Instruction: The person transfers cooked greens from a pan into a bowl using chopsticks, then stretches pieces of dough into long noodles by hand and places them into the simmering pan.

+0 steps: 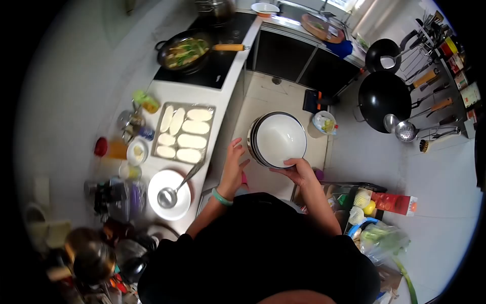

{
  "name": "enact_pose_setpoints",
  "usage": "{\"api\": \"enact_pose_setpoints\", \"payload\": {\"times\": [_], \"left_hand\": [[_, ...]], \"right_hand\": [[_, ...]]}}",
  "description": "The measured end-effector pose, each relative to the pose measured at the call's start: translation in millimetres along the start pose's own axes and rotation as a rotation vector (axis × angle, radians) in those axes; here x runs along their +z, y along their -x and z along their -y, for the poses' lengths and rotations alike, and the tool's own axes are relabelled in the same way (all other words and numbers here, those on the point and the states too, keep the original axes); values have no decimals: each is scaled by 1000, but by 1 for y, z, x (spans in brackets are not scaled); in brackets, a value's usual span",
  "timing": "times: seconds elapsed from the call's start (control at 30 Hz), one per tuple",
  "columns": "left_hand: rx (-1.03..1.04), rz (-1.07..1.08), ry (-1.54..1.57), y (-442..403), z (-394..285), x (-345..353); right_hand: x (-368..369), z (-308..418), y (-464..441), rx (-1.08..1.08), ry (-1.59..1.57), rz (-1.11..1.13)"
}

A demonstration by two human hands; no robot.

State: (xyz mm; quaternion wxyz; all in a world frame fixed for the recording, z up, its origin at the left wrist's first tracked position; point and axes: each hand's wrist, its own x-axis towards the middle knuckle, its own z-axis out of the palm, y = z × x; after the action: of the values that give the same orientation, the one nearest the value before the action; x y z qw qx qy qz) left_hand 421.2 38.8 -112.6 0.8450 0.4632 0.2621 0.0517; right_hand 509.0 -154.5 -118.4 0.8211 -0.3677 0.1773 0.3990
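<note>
R hand (300, 173) is clamped on the near rim of a stack of bowls (281, 138), thumb over the edge; its other fingers go under the stack & are mostly hidden. L hand (234, 169) is just beside the stack's L side, fingers apart, w/ a gap showing btwn. Stack is out over the floor, in front of the body. Top bowl is white inside w/ dark rim; lower ones show only as bands on the L, so can't count them.

Person's black top (258, 248) blocks the bottom centre. View is cut off by dark round edges. Lower-L clutter (91, 253) is blurred, hard to sort out; pot (215, 11) at top is cropped. Veg in the plastic bag (382, 240) only partly clear.

Tabletop (192, 93), L side: metal tray (209, 134) w/ pale oblong pieces (194, 126), all in view; white bowl (156, 185) near it, ladle (167, 197) resting in it. Frying pan (161, 57) on the hob holds green & brownish food, can't ID exactly.

Writing: red box (394, 202) at R has pale marks, unreadable. Pkgs (471, 94) on the R shelf have labels too small to read. Blue jar (147, 133) by the tray: label blurred, no brand legible.
</note>
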Motion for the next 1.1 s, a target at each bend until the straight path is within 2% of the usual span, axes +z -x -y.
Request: {"api": "enact_pose_setpoints", "payload": {"times": [0.17,0.2,0.27,0.3,0.37,0.43,0.5,0.6,0.77,0.93,1.1], "left_hand": [[-236,170,127,-93,-32,34],[-237,174,132,-113,-28,45],[-248,365,342,-159,-9,47],[-235,376,349,-171,-19,65],[-170,290,172,-190,-35,86],[-194,263,196,-227,-39,100],[-44,338,201,-266,-37,117],[16,280,155,-305,-47,143],[158,168,200,-366,-44,184],[277,-21,174,-414,-52,203],[275,-57,312,-476,-50,188]], "right_hand": [[21,62,-43,61,3,-60],[25,82,-52,56,25,-70],[15,98,-85,66,16,-39],[11,118,-97,67,31,-17],[10,142,-130,53,91,-50],[9,184,-162,99,167,-10],[0,224,-205,157,113,64],[8,279,-246,179,297,34],[27,365,-315,252,417,165],[50,404,-381,344,518,285],[72,420,-439,349,610,307]]}}
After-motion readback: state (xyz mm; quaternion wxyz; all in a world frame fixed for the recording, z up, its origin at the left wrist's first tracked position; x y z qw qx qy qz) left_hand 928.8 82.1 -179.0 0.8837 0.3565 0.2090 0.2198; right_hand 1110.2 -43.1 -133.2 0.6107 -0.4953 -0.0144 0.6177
